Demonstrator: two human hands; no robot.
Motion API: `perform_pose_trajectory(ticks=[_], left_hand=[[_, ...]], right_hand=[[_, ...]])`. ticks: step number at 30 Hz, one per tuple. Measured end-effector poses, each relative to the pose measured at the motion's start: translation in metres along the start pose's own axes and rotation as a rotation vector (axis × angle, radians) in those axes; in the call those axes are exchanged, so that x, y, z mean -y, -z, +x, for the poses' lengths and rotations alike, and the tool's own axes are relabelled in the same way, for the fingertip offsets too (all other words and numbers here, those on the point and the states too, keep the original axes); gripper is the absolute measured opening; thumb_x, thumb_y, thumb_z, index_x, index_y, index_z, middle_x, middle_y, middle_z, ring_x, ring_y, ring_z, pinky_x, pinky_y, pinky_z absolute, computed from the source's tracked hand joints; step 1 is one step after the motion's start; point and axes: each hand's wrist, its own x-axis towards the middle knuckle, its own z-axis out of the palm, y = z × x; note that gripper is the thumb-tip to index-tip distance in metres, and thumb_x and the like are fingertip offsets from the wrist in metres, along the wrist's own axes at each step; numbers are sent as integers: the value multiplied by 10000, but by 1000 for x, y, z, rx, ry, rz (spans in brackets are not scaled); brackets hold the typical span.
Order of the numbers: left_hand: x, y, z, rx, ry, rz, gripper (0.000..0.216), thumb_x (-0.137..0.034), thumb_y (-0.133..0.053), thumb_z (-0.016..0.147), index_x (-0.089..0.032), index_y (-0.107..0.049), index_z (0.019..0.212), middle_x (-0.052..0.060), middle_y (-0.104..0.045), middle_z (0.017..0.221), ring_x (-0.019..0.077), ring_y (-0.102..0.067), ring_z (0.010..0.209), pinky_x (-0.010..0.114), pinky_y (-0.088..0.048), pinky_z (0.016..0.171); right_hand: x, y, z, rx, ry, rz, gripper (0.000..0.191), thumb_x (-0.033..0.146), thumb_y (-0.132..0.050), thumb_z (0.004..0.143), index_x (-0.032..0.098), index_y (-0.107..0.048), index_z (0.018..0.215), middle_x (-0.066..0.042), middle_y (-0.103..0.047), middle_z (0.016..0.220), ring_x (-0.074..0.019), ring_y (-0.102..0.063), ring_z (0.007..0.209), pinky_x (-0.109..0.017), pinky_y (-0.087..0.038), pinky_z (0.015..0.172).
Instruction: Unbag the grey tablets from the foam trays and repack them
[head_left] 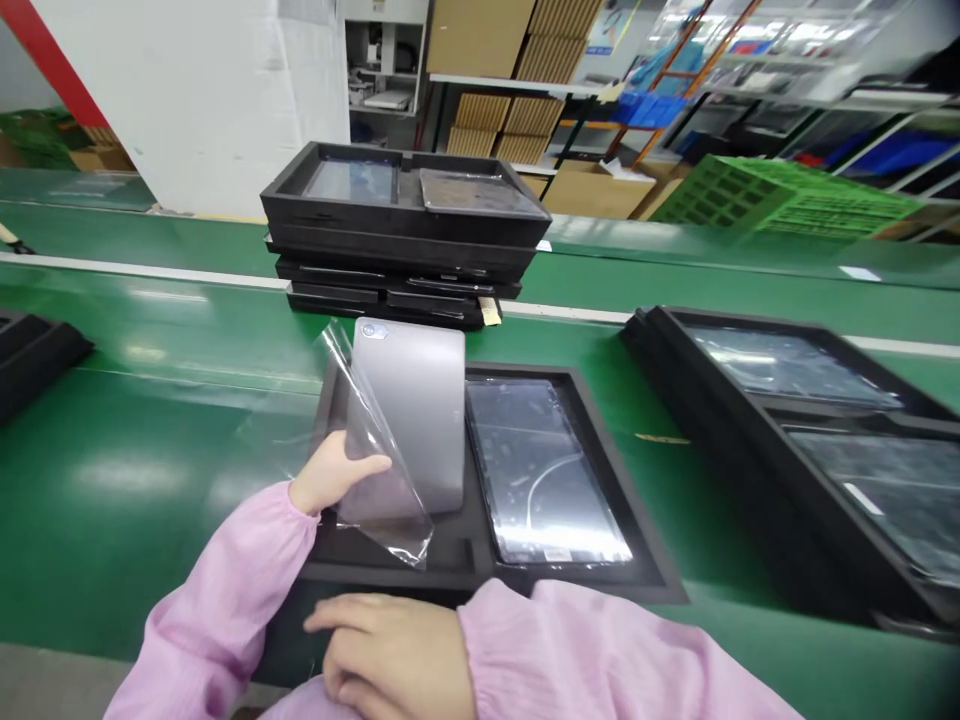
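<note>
My left hand (330, 475) is closed at the left edge of a grey tablet (420, 400), thumb across its lower part. The tablet is tilted up with its back and camera facing me. A clear plastic film (379, 430) hangs loose over its left side, partly beneath my thumb. Under it lies a black foam tray (581, 410); its right compartment holds another tablet (544, 470), screen up, covered in film. My right hand (401, 655) hovers at the table's front edge near my body, fingers loosely bent and apart, with nothing visible in them.
Behind the tray stands a stack of black trays (405, 230) with tablets in the top one. Another tray (697, 460) with two tablets sits tilted at right. A black tray (37, 360) is at far left on the green table (135, 500). A green crate (772, 195) stands beyond.
</note>
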Motion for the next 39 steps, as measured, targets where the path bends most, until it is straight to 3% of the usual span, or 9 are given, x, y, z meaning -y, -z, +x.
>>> perform_pose_trajectory(ticks=[3,5,8,10,12,16,25,34,39], left_hand=[[0,0,-1,1,-9,19,393,-371,-743,685,-80,-705,947,115,-739,960,286,-680,917,384,-537,849],[1,0,-1,35,-49,2,407,-390,-736,706,-80,-703,969,114,-737,975,284,-679,928,377,-538,850],[2,0,-1,54,-97,-14,444,-368,-742,713,-91,-688,1055,121,-714,1079,291,-657,1017,382,-515,917],[2,0,-1,46,-90,10,447,-346,-744,708,-91,-685,1070,125,-704,1109,300,-647,1045,393,-507,937],[1,1,-2,45,-81,26,418,-335,-735,714,-89,-690,1048,125,-712,1086,302,-655,1029,398,-515,928],[1,2,-4,51,-125,45,401,-327,-729,715,-95,-692,1040,113,-720,1063,293,-661,1012,391,-511,935],[7,2,-4,59,-169,140,404,-392,-716,701,-77,-703,955,125,-733,957,305,-667,917,408,-525,870],[9,2,-5,74,-160,118,421,-401,-718,704,-83,-700,978,123,-730,983,297,-664,936,390,-527,871],[9,2,-5,64,-165,129,422,-399,-717,703,-93,-700,993,116,-730,997,297,-667,932,393,-527,869]], right_hand=[[1,4,12,-219,93,-55,78,183,-506,881,172,-578,909,-120,-519,1356,-191,-434,1319,-298,-369,1097],[-2,29,13,-456,56,-141,98,153,-479,875,190,-569,892,-119,-549,1315,-204,-449,1301,-373,-371,1098],[-11,84,0,-875,-154,-336,101,166,-475,893,209,-567,889,-111,-612,1216,-251,-487,1251,-506,-369,1058],[-17,118,-10,-1099,-267,-424,73,201,-504,887,204,-577,874,-100,-664,1051,-248,-593,1066,-473,-456,946],[-21,143,-14,-1184,-311,-410,66,221,-543,862,197,-603,870,-59,-676,870,-199,-635,812,-385,-519,787],[-19,166,3,-1113,-245,-75,108,266,-642,807,180,-673,863,-29,-690,776,-152,-642,638,-303,-556,629],[-22,174,43,-993,-151,469,227,338,-811,673,161,-728,790,-34,-728,795,-179,-713,725,-356,-627,775],[-20,171,36,-900,-151,572,203,303,-816,678,176,-734,815,-31,-738,830,-189,-723,787,-386,-616,840],[-20,168,36,-919,-153,535,199,286,-804,686,177,-727,833,-32,-736,861,-183,-716,797,-356,-617,801]])
